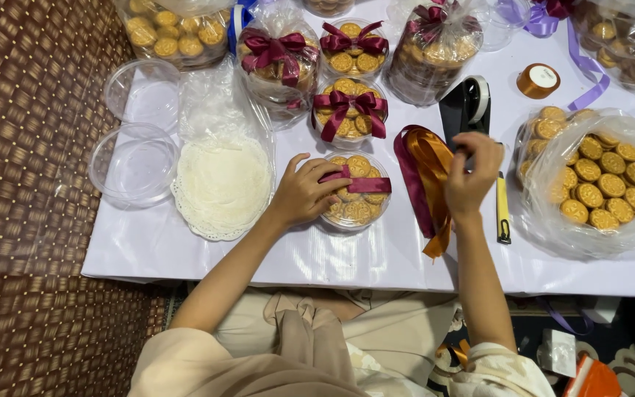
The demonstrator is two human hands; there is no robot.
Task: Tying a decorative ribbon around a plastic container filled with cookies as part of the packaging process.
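— Under the left hand point(304, 192)?
— Hid part of the tub point(356, 192) and ribbon point(365, 184).
— Right fingertips point(472, 143)?
— Lost against the dispenser point(464, 106); grip unclear.
— Top edge?
— Cropped bags point(178, 29), far tubs.

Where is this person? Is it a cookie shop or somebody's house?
Probably a home, set up for packing cookie gifts. A low white table stands on a woven mat. The left hand holds a maroon ribbon on a clear tub of cookies, with bow-tied tubs behind.
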